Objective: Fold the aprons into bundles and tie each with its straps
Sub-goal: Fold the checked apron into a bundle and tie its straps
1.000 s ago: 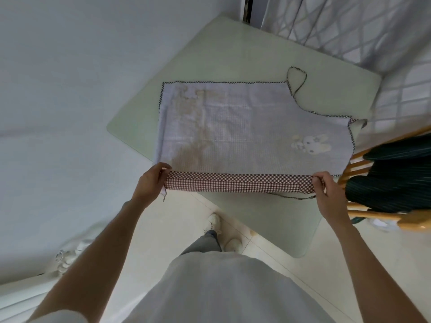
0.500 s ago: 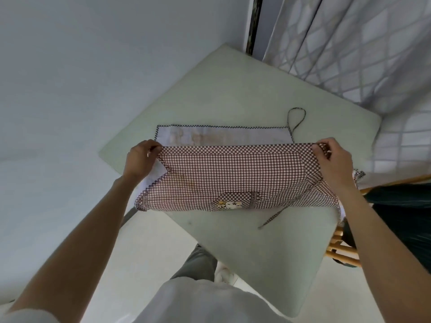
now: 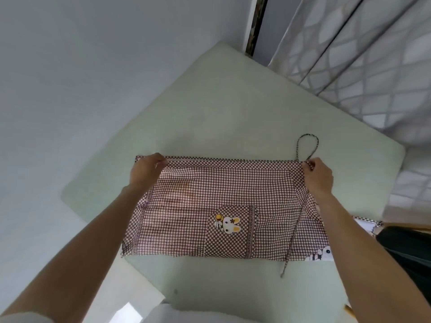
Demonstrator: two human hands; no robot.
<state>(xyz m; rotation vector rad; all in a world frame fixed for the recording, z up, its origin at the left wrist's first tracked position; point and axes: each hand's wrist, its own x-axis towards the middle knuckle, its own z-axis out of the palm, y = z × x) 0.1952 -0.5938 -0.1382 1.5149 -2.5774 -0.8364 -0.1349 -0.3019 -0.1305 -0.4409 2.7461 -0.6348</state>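
A brown-and-white checked apron (image 3: 198, 206) lies folded in half on the pale green table (image 3: 233, 108), its rabbit pocket (image 3: 229, 223) facing up. My left hand (image 3: 147, 170) pinches the far left corner of the folded edge. My right hand (image 3: 318, 174) pinches the far right corner. A thin strap loop (image 3: 307, 145) sticks out past the far edge beside my right hand. Another strap (image 3: 291, 241) runs down the right side and hangs over the near edge of the fabric.
A grey wall stands to the left and a patterned curtain (image 3: 373, 66) at the back right. A dark cloth on a wooden chair (image 3: 410, 248) sits at the right edge. The table's near corner is just in front of my body.
Both hands carried the near edge of the apron up and over to the far edge, so the checked side now covers the pale side.
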